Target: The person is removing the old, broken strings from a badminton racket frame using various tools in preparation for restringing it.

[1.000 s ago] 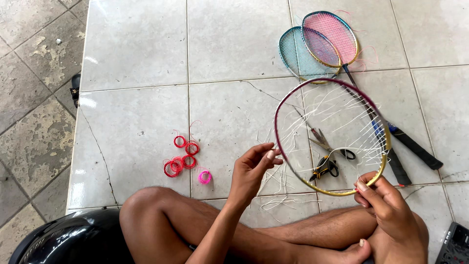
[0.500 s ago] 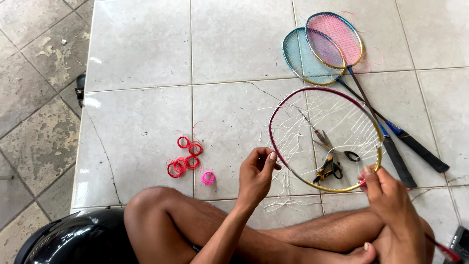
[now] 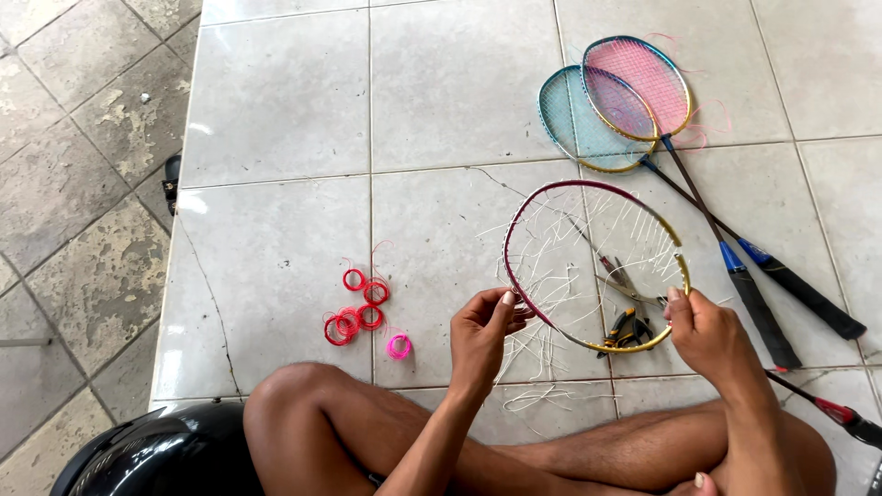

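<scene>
Head view, left to right. Black helmet (image 3: 156, 459) at bottom left, by the edge of the white tiled floor (image 3: 276, 110). Small red string coils (image 3: 356, 308) and one pink coil (image 3: 399, 346) lie on the tile, just left of the left hand (image 3: 482, 335). Left hand pinches the lower-left rim of the racket frame (image 3: 593, 266), thumb and fingers closed on it, loose white strings (image 3: 542, 367) hanging below and trailing onto the tile. Frame is maroon and gold, strings cut and ragged, held tilted above the floor between the two hands, which are apart. Pliers (image 3: 627, 328) and a second cutter lie on the tile inside the hoop. Right hand (image 3: 707, 331) grips the lower-right rim, fingers clamped. Behind, two strung rackets (image 3: 616, 101), blue and pink, overlap, handles running to the right. Bare crossed legs along the bottom.
</scene>
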